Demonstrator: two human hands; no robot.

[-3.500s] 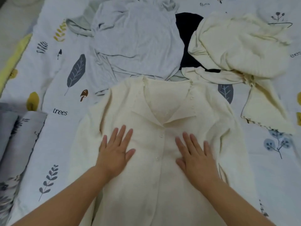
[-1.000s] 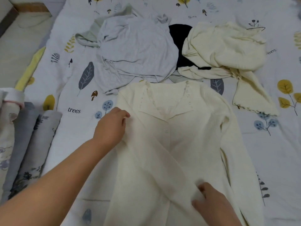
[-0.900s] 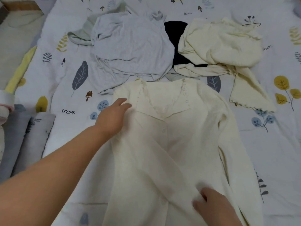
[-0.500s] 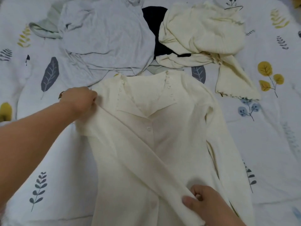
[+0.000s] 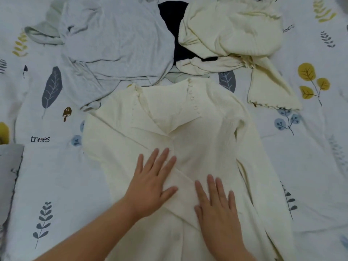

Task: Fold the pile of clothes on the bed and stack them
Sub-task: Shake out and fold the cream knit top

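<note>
A cream button-front cardigan [image 5: 197, 132] lies face up on the bed, collar away from me. Its left sleeve is folded diagonally across the chest toward the lower right. My left hand [image 5: 150, 183] lies flat with spread fingers on that folded sleeve. My right hand [image 5: 216, 204] presses flat on the sleeve's cuff end beside it. The right sleeve lies straight along the garment's right side. Behind the cardigan lies the unfolded pile: a light grey top [image 5: 116, 38], a black garment [image 5: 175, 29] and a cream knit top [image 5: 231, 31].
The bedsheet [image 5: 56, 185] is white with printed leaves and the word "trees". A folded grey patterned cloth [image 5: 9, 176] shows at the left edge. A pale green garment [image 5: 45, 34] peeks out behind the grey top.
My left hand let go of the cardigan's left shoulder and my right hand released the sleeve end. The sleeve now lies across the chest, and both hands press flat on it.
</note>
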